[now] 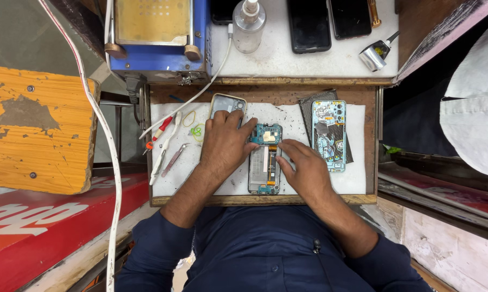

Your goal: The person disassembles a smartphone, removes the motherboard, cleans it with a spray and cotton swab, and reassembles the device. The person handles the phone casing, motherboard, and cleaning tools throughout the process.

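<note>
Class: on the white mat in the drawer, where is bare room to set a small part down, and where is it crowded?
Bare: the mat right of the patterned back cover. Crowded: round the opened phone under the left hand and right hand.

My left hand and right hand press on the opened phone lying mid-bench near the front edge. A patterned back cover lies toward the right edge, tweezers toward the left.

left hand flat, right hand fingertips pressing
</note>
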A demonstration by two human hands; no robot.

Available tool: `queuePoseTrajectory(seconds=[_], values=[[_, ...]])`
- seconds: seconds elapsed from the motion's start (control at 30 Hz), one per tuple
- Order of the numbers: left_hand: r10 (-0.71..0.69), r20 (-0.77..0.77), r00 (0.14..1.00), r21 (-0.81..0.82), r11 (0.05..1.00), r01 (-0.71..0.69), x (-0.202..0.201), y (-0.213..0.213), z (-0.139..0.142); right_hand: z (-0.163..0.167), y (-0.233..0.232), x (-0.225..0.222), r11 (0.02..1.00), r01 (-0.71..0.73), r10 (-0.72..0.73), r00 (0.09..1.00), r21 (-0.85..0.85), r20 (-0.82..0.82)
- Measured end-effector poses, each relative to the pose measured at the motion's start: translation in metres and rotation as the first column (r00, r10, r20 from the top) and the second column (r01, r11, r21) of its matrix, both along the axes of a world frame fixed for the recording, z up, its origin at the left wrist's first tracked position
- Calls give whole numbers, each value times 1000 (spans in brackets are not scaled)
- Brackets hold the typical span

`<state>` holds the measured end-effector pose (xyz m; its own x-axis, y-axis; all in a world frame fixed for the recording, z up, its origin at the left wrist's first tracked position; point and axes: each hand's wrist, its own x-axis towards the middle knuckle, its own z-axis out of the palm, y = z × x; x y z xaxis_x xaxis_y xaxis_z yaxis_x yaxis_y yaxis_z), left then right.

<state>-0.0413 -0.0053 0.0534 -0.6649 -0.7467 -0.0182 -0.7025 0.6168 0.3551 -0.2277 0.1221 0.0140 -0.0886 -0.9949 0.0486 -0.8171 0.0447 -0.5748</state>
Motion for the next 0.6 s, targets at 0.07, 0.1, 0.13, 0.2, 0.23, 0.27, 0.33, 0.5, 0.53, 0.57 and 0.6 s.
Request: queuePoseTrajectory(seconds=[0.07,0.1,0.13,0.2,0.23,0.27,0.33,0.5,0.53,0.57,0.6], values=[[-19,26,999,2,1000,19,-2,-1,2,-1,1,3,999,31,-31,999,-12,18],[-28,41,999,6,1000,27,-2,-1,3,0,2,4,999,46,-46,998,-14,30],[-33,49,998,9,999,33,-4,-1,3,0,2,4,999,50,-50,998,-2,39],[-46,61,997,10,999,45,-5,-2,3,1,3,5,998,57,-58,997,16,52],[-48,62,997,13,999,48,-5,-2,3,1,2,5,998,56,-56,997,1,49],[-52,61,997,17,999,51,-6,-3,3,2,2,5,998,56,-55,997,-13,44],[-63,71,996,32,998,61,-7,-4,2,4,1,5,997,66,-64,996,-30,59],[-81,86,993,69,995,75,-8,-5,-1,12,-5,5,987,103,-125,975,127,183],[-77,69,995,65,995,73,-8,-4,-1,14,-7,4,988,102,-121,976,114,180],[-75,54,996,63,995,72,-7,-3,-1,16,-10,4,990,101,-118,977,103,178],[-75,38,996,60,996,73,-7,-2,-1,17,-13,3,991,102,-117,978,91,175]])
